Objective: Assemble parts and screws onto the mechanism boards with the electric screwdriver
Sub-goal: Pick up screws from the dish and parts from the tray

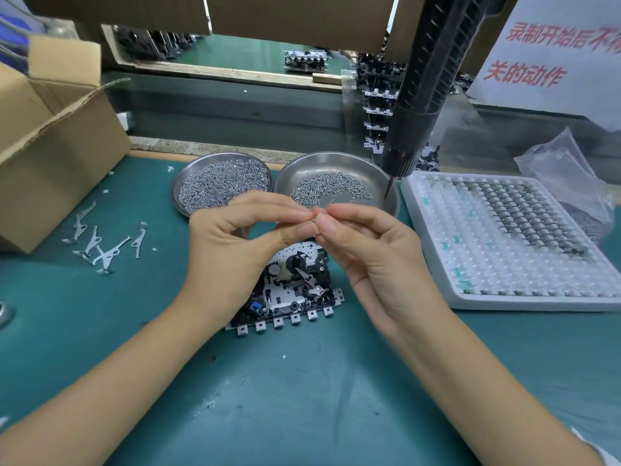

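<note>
Board (295, 290) lies flat on the green mat (302, 398), half hidden under both raised hands. Left hand (232, 240) and right hand (366, 250) meet fingertip to fingertip above it, pinching a tiny part (315, 219) between them. Behind sit two dishes of screws (221, 183) (336, 186); the screwdriver (420, 95) hangs over the right dish. Tray (524, 240) right, box (50, 136) and loose levers (100, 243) left.

An open cardboard box (50, 136) stands far left on the green mat (302, 398) — far right, a crumpled clear plastic bag (568, 183) and a white sign with red characters (551, 52).
</note>
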### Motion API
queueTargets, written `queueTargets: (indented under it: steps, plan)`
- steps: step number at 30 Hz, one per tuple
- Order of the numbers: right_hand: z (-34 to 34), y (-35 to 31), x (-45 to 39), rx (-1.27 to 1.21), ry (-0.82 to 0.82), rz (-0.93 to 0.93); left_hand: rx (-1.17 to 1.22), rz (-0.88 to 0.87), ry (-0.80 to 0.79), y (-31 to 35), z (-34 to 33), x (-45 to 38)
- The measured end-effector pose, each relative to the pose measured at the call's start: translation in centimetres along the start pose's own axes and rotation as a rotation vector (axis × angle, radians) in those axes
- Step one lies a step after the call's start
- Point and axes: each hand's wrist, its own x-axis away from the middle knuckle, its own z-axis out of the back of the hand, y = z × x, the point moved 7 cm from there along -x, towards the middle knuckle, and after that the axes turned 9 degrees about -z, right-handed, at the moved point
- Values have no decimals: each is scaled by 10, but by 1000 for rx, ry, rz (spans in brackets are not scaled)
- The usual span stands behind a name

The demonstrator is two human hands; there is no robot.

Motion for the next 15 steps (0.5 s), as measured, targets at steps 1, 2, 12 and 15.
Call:
queueTargets:
  steps: [1, 2, 12, 15]
  plan:
    - [0, -1, 0, 18, 0, 18, -7, 1, 1, 0, 0, 0]
    - [0, -2, 0, 35, -2, 35, -18, 0, 1, 1, 1, 0]
    - [-1, -8, 4, 286, 57, 130, -519, -314, -58, 25, -1, 0]
    - [-1, -9, 3, 378, 79, 131, -583, -310, -64, 23, 1, 1]
